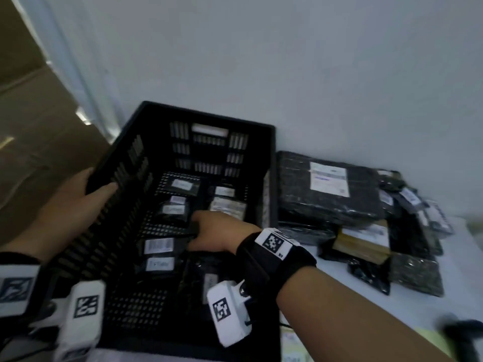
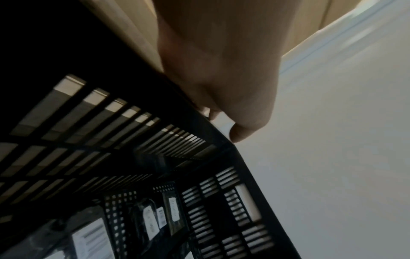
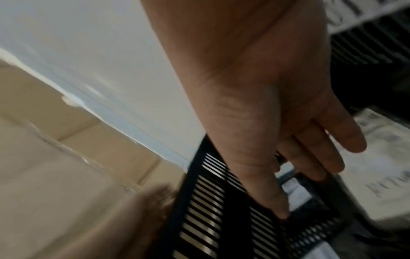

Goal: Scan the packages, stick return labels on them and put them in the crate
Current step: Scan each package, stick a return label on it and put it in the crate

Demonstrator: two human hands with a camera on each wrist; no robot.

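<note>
We have our left hand (image 1: 86, 197) curled over the crate (image 1: 209, 118) rim at the left of the head view, thumb inside the slatted wall, fingers outside; the left wrist view shows the same clasp on the edge. Our right hand (image 1: 219, 233) reaches down into the crate at the centre of the frame, fingers extended toward a dark package (image 1: 193, 231) lying just to the left of the fingertips. We cannot tell whether the fingers pinch it or only touch it; in the right wrist view they look straight and spread.

Labelled packages already lie flat on the crate floor, their long sides running roughly from the lower to the upper part of the frame. The unprocessed pile (image 1: 329, 189) sits on the table (image 1: 460, 252) at the right, well outside the crate wall, so our right hand is the nearer one, and we judge it must cross rightward over that wall.
</note>
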